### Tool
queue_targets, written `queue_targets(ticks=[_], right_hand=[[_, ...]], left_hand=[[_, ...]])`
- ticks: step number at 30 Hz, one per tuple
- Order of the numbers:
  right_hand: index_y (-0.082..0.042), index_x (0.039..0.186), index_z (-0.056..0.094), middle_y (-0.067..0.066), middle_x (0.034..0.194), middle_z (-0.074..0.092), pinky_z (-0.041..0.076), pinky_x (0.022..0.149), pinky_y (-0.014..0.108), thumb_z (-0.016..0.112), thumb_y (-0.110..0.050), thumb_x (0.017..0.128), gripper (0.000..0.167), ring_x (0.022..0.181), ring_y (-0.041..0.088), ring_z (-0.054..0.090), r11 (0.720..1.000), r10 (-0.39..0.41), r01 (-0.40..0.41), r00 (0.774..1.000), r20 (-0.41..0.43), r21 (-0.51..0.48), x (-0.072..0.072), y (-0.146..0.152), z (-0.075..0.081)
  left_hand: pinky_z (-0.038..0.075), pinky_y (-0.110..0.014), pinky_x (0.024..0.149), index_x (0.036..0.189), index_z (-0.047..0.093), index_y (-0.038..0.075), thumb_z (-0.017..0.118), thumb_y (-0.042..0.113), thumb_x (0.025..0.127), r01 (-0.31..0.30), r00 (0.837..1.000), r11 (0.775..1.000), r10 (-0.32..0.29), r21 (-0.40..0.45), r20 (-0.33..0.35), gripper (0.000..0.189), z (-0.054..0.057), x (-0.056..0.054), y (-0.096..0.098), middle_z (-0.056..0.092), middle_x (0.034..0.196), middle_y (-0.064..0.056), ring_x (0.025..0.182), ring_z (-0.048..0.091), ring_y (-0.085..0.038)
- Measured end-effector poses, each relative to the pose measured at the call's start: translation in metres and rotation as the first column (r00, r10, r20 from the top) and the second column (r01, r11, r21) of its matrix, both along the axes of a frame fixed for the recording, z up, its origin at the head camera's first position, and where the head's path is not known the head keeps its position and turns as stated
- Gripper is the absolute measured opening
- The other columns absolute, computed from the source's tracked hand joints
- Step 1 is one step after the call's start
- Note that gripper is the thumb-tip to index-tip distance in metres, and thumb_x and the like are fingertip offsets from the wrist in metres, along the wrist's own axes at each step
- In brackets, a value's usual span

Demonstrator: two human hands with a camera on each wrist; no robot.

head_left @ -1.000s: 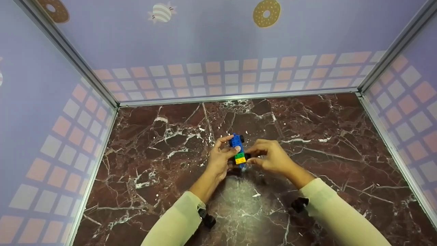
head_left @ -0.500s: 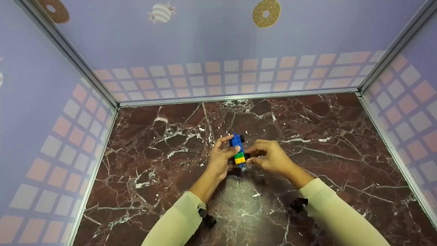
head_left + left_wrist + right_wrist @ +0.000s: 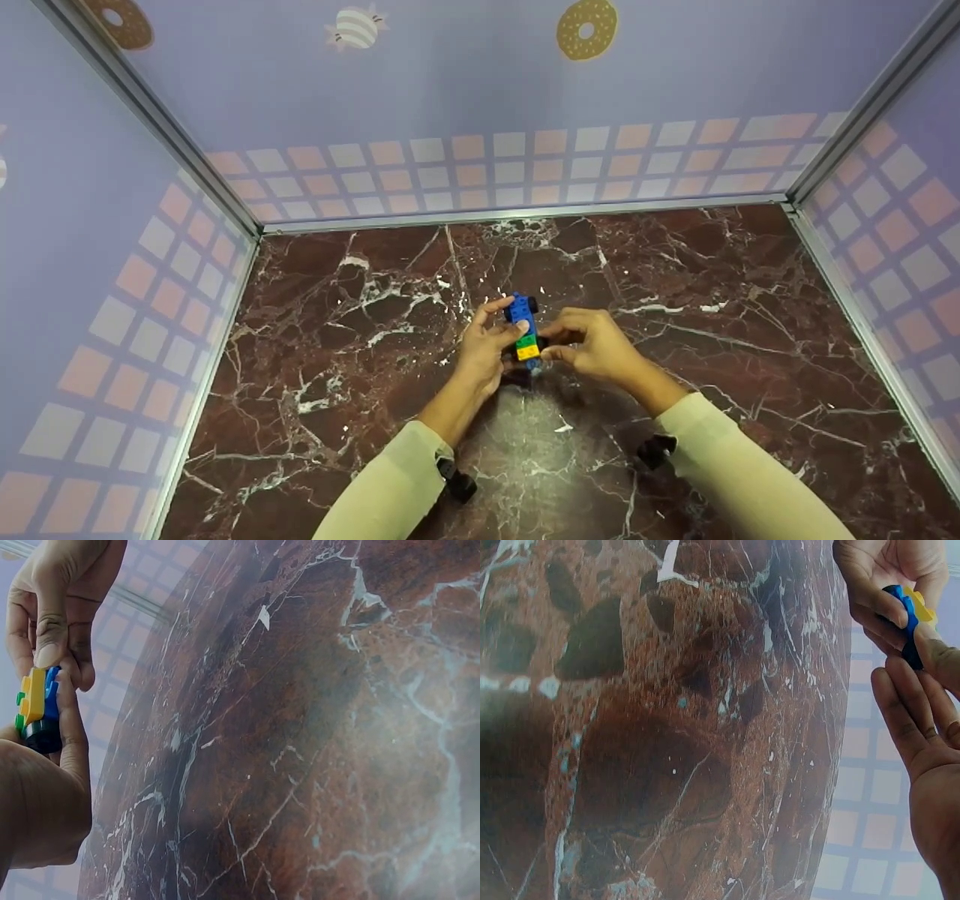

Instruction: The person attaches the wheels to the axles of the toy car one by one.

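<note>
A small toy car [image 3: 517, 309] built of bricks is held off the table between both hands. Its body is blue, with a green brick [image 3: 527, 341] and a yellow brick [image 3: 528, 352] at the near end. Black wheels [image 3: 533, 304] show at its sides. The left hand [image 3: 476, 356] grips the car from the left, thumb lying across the blue top. From the right, the right hand [image 3: 598, 346] pinches the near end by a wheel with thumb and fingers. In the left wrist view, the yellow brick [image 3: 31, 696] sits beside a blue part; the right fingers cover some of it.
Beneath the hands spreads a dark red marbled table [image 3: 360, 390]. Lilac panels with pink and white squares [image 3: 465, 172] enclose its back and sides, joined by metal rails [image 3: 397, 221]. Black wrist devices [image 3: 456, 480] hang below the pale sleeves.
</note>
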State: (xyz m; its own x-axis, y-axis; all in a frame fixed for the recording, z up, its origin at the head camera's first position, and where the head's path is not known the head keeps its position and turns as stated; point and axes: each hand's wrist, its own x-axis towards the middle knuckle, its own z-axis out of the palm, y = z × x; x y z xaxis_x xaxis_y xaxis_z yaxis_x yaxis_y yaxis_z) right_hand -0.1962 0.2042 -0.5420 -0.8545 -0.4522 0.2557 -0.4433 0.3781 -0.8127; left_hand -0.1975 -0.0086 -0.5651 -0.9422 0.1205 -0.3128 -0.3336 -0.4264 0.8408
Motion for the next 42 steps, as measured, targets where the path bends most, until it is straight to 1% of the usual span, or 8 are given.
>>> queue_targets(ticks=[7,14,21,24,30,34,37,42], right_hand=[[-0.003,0.108,0.085,0.011,0.094,0.077,0.067,0.074,0.029,0.093,-0.003,0.085,0.025,0.081,0.017,0.071,0.999,0.006,-0.006,1.000,-0.006,-0.033,-0.0003,0.0000,-0.0029],[-0.003,0.108,0.084,0.012,0.094,0.076,0.068,0.076,0.031,0.093,-0.003,0.085,0.024,0.083,0.023,0.074,0.999,0.006,-0.006,1.000,0.017,-0.033,-0.0008,0.0006,-0.0047],[0.000,0.111,0.083,0.015,0.099,0.076,0.071,0.081,0.037,0.091,0.002,0.086,0.026,0.088,0.028,0.078,0.999,0.020,-0.018,0.998,0.053,-0.028,0.0001,0.0013,-0.0055],[-0.001,0.112,0.082,0.014,0.100,0.076,0.071,0.083,0.038,0.090,0.002,0.087,0.027,0.089,0.028,0.078,1.000,0.022,-0.021,0.998,0.051,-0.013,-0.0005,0.0013,-0.0063],[-0.001,0.113,0.082,0.013,0.101,0.076,0.071,0.087,0.041,0.090,0.001,0.087,0.028,0.092,0.027,0.078,0.999,0.024,-0.025,1.000,0.015,0.022,-0.0010,0.0029,-0.0056],[-0.001,0.114,0.082,0.011,0.103,0.077,0.070,0.089,0.040,0.091,0.000,0.086,0.030,0.094,0.027,0.078,0.999,0.027,-0.027,1.000,-0.007,0.036,-0.0013,0.0033,-0.0038],[-0.002,0.114,0.082,0.010,0.104,0.078,0.070,0.090,0.040,0.092,-0.002,0.086,0.030,0.096,0.027,0.079,0.998,0.037,-0.034,0.997,-0.065,0.055,-0.0022,0.0037,-0.0055],[-0.002,0.115,0.083,0.011,0.107,0.078,0.069,0.090,0.045,0.093,-0.006,0.086,0.031,0.098,0.029,0.077,0.995,0.052,-0.037,0.987,-0.152,0.096,-0.0027,0.0037,-0.0084]], left_hand=[[0.069,-0.037,0.066,0.153,0.056,0.012,0.075,0.001,0.102,0.010,1.000,1.000,-0.010,-0.005,-0.006,0.056,-0.0005,0.0002,0.0001,0.075,0.105,-0.008,0.091,0.076,-0.025],[0.068,-0.036,0.065,0.153,0.056,0.013,0.075,0.001,0.103,0.021,1.000,1.000,-0.021,-0.011,-0.011,0.055,0.0006,0.0000,0.0008,0.074,0.108,-0.008,0.094,0.075,-0.025],[0.069,-0.037,0.065,0.151,0.058,0.014,0.076,0.002,0.102,0.029,1.000,0.999,-0.029,-0.038,0.006,0.053,0.0013,0.0003,0.0005,0.074,0.106,-0.008,0.091,0.076,-0.025],[0.069,-0.036,0.065,0.150,0.059,0.014,0.076,0.002,0.102,0.024,1.000,0.999,-0.024,-0.045,0.006,0.053,0.0016,-0.0002,0.0005,0.074,0.104,-0.008,0.090,0.076,-0.024],[0.069,-0.038,0.065,0.150,0.061,0.016,0.077,0.001,0.101,0.025,1.000,0.998,-0.025,-0.054,0.004,0.054,-0.0007,-0.0023,0.0011,0.074,0.106,-0.007,0.090,0.076,-0.025],[0.069,-0.039,0.066,0.150,0.061,0.018,0.077,0.002,0.101,0.033,0.999,0.998,-0.033,-0.060,0.000,0.054,-0.0012,-0.0034,0.0013,0.074,0.107,-0.007,0.092,0.076,-0.025],[0.068,-0.037,0.064,0.150,0.062,0.018,0.077,0.003,0.102,0.042,0.999,0.996,-0.044,-0.077,-0.017,0.053,-0.0021,-0.0037,0.0004,0.073,0.106,-0.007,0.091,0.075,-0.024],[0.067,-0.036,0.064,0.150,0.062,0.018,0.078,0.004,0.102,0.054,0.998,0.994,-0.056,-0.097,-0.020,0.053,-0.0037,-0.0039,-0.0012,0.072,0.103,-0.005,0.088,0.075,-0.022]])
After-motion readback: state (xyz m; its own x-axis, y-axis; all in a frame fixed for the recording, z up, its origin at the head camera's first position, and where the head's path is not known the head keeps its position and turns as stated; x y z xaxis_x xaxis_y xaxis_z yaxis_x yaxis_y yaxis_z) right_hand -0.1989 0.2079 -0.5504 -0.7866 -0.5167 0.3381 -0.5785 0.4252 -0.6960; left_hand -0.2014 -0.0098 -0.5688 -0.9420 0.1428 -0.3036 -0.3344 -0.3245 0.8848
